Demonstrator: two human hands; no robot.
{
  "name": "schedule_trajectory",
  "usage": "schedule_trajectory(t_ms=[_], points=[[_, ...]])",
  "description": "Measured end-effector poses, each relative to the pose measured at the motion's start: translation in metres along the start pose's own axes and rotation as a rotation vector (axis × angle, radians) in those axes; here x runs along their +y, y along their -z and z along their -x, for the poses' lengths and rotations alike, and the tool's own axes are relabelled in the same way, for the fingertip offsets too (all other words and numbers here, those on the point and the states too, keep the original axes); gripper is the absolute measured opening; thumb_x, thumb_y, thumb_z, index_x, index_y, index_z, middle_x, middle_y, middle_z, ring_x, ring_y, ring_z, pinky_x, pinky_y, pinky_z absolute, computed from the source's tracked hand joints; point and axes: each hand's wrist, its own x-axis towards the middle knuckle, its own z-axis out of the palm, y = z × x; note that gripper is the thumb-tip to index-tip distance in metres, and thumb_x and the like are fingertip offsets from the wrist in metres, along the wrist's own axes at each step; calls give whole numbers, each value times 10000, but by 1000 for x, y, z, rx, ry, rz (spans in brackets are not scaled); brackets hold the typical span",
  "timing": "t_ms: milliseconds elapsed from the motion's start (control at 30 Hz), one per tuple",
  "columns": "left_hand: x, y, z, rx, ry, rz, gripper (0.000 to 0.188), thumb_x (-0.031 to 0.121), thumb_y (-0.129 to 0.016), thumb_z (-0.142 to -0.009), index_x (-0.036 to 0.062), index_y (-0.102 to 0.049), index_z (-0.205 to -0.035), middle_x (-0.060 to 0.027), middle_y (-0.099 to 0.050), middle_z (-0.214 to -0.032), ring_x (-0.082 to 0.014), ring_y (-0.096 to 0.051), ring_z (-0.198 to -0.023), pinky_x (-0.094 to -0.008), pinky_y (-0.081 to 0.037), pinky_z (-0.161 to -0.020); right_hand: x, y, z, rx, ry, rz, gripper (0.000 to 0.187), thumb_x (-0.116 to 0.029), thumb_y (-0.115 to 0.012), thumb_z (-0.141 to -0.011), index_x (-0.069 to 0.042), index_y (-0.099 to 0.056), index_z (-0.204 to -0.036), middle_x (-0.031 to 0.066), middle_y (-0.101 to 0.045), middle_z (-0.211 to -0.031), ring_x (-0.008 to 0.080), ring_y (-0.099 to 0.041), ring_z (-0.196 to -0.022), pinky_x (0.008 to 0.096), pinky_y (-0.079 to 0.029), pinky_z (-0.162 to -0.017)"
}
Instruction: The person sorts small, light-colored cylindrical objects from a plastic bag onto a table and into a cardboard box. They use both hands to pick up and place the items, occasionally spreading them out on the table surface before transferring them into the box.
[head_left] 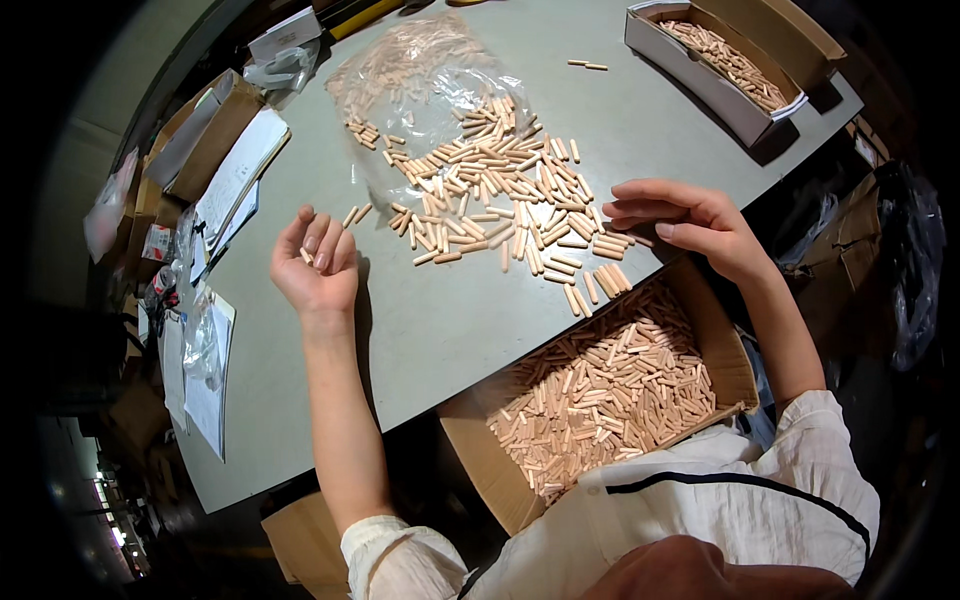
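My left hand is turned palm up over the table's left side, its fingers curled in. The pale end of a wooden dowel shows between fingers and palm. My right hand hovers at the table's near right edge, fingers stretched out and close together. Beside its fingertips lies the right side of a loose pile of short wooden dowels. They spill from a clear plastic bag on the table. Below the edge, an open cardboard box in front of me holds a mass of dowels.
A long white box of dowels stands at the far right of the grey table. A few dowels lie apart near it. Papers, a cardboard box and plastic wrap line the left edge.
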Motion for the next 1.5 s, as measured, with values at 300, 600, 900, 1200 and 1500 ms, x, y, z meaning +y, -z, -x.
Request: schedule_trajectory(t_ms=[300,600,900,1200,1500], points=[[1,-1,-1,68,2,-51,125,102,-500,-1008,24,-586,-964,17,-389,-639,-95,-290,-455,-264,-210,-417,-3,-20,6,-65,186,600,472,-178,-567,-1024,25,-542,-1450,179,-593,-1453,299,-550,-1361,432,-360,-1192],[-7,-7,3,66,-4,-118,149,111,-482,-1010,16,-591,-973,29,-378,-627,-81,-283,-448,-251,-210,-412,-16,-23,22,-179,119,188,291,-147,-609,-1020,42,-725,-1208,171,-743,-1205,280,-690,-1189,431,-461,-1117],[-9,-9,1,129,-36,-139,161,99,-482,-1042,1,-607,-1018,36,-379,-631,-75,-288,-446,-255,-221,-422,-1,-40,-26,-95,242,1210,765,-515,-554,-1030,5,-389,-1566,219,-403,-1617,340,-347,-1532,487,-248,-1256],[-18,-10,4,115,-29,-210,164,99,-476,-1049,5,-610,-1037,43,-361,-621,-67,-281,-448,-246,-208,-416,-12,-45,-15,-354,472,957,810,-644,-604,-921,41,-619,-1352,224,-619,-1407,385,-593,-1320,550,-384,-1178],[-19,-14,3,154,-89,-241,176,108,-463,-1070,5,-605,-1084,55,-351,-624,-56,-272,-451,-242,-203,-417,-11,-44,-26,233,299,406,332,-222,-521,-1100,48,-699,-1175,175,-704,-1281,272,-649,-1213,390,-471,-1081]])
